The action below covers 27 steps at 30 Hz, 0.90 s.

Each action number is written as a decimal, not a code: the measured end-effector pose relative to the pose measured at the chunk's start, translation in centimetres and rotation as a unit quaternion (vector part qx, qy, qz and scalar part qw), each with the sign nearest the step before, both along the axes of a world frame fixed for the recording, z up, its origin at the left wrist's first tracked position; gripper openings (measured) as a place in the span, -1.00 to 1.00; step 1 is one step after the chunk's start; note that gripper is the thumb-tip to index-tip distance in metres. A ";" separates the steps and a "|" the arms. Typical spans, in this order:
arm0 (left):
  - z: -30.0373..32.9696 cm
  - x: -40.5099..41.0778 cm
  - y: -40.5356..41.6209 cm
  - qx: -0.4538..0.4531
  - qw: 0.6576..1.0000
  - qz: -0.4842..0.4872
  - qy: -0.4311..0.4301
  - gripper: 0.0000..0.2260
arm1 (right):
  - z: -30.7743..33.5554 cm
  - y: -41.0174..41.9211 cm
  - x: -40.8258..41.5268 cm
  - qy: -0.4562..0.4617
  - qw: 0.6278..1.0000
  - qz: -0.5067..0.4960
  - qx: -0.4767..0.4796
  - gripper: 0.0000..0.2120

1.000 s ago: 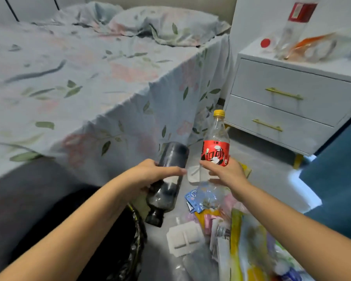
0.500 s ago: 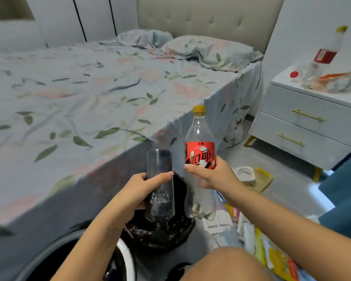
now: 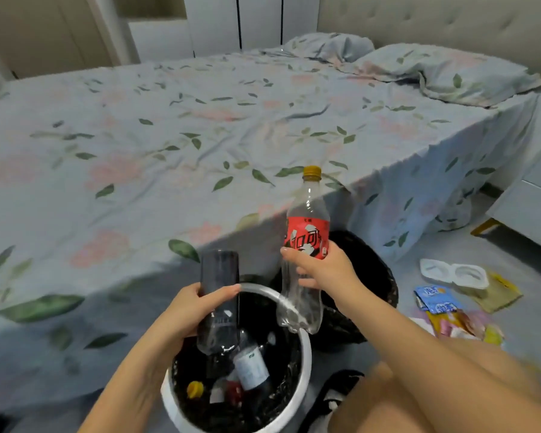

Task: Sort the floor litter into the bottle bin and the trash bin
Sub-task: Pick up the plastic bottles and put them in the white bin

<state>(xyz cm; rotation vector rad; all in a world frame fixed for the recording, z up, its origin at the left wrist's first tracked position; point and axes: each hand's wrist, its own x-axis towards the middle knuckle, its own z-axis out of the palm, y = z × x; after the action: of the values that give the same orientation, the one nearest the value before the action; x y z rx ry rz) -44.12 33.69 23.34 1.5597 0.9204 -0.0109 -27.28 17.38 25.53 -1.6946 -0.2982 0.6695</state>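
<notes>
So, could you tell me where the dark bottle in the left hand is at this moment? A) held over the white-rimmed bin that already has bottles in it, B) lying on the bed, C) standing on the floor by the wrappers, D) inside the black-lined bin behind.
A: the left hand grips the dark bottle above the white-rimmed bin, where other bottles already lie.

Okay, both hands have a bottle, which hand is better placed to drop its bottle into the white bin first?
Probably the left hand: its dark bottle hangs directly over the white bin. The right hand's red-label bottle sits at the rim.
</notes>
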 end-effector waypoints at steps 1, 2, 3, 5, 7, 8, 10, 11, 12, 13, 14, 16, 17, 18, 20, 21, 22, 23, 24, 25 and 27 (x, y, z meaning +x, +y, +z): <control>-0.7 -0.9 0.2 0.004 1.000 -0.002 0.007 -0.61 | -0.5 0.1 -0.5 -0.006 1.000 0.003 -0.011 -0.59; -1.4 -1.7 0.3 0.009 1.000 0.001 0.017 -0.66 | -0.8 0.2 -0.8 -0.014 1.000 0.005 -0.018 -0.59; -2.3 -2.3 0.3 0.012 1.000 0.007 0.025 -0.69 | -1.1 0.3 -1.1 -0.019 1.000 0.007 -0.019 -0.60; -4.7 -3.2 0.5 0.012 0.999 0.029 0.034 -0.68 | -1.2 0.5 -1.4 -0.025 1.000 0.015 -0.010 -0.59; -7.3 -3.4 0.6 -0.003 0.997 0.055 0.046 -0.60 | -1.3 0.5 -1.4 -0.024 0.999 0.023 -0.007 -0.57; -8.5 -3.3 0.5 -0.009 0.997 0.060 0.054 -0.56 | -1.3 0.5 -1.4 -0.023 0.999 0.025 -0.009 -0.57; -10.3 -2.7 0.1 -0.017 0.995 0.071 0.067 -0.54 | -1.6 0.5 -1.4 -0.021 0.999 0.026 -0.017 -0.55; -11.2 -2.3 0.0 -0.024 0.994 0.083 0.071 -0.53 | -1.7 0.5 -1.4 -0.020 0.999 0.027 -0.021 -0.53; -11.8 -1.9 -0.2 -0.031 0.992 0.097 0.074 -0.53 | -1.8 0.5 -1.4 -0.018 0.999 0.029 -0.025 -0.52; -12.5 -1.6 -0.2 -0.036 0.990 0.110 0.080 -0.54 | -1.8 0.5 -1.4 -0.018 0.999 0.032 -0.027 -0.52; -12.8 -1.3 -0.3 -0.035 0.988 0.123 0.087 -0.54 | -1.8 0.5 -1.5 -0.020 0.999 0.036 -0.030 -0.53; -13.1 -0.8 -0.4 -0.021 0.985 0.134 0.109 -0.52 | -1.8 0.6 -1.6 -0.029 0.998 0.046 -0.034 -0.58; -13.0 -0.6 -0.5 -0.011 0.984 0.130 0.124 -0.52 | -1.7 0.7 -1.6 -0.031 0.998 0.051 -0.035 -0.59; -13.0 -0.4 -0.6 -0.003 0.983 0.122 0.140 -0.53 | -1.7 0.7 -1.6 -0.031 0.997 0.054 -0.037 -0.60; -13.0 0.1 -0.6 0.007 0.981 0.098 0.166 -0.53 | -1.6 0.8 -1.6 -0.028 0.997 0.059 -0.040 -0.59; -13.0 0.2 -0.6 0.012 0.981 0.085 0.176 -0.54 | -1.5 0.8 -1.6 -0.028 0.997 0.059 -0.041 -0.59; -13.0 0.4 -0.6 0.015 0.981 0.073 0.182 -0.55 | -1.5 0.8 -1.5 -0.027 0.997 0.059 -0.040 -0.59; -13.1 0.5 -0.5 0.020 0.981 0.063 0.183 -0.56 | -1.5 0.8 -1.5 -0.027 0.997 0.058 -0.039 -0.60; -13.2 0.6 -0.5 0.027 0.981 0.053 0.186 -0.57 | -1.5 0.7 -1.5 -0.026 0.997 0.059 -0.037 -0.60; -13.3 0.6 -0.4 0.032 0.980 0.045 0.191 -0.58 | -1.4 0.7 -1.5 -0.026 0.997 0.059 -0.036 -0.61; -13.6 0.7 -0.3 0.039 0.979 0.036 0.195 -0.59 | -1.4 0.6 -1.5 -0.024 0.997 0.061 -0.033 -0.64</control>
<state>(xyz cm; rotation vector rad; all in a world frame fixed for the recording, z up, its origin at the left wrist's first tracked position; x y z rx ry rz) -43.43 33.35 9.73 1.6252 1.2965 -0.2389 -28.76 17.98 24.17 -1.7679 -0.4197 0.7352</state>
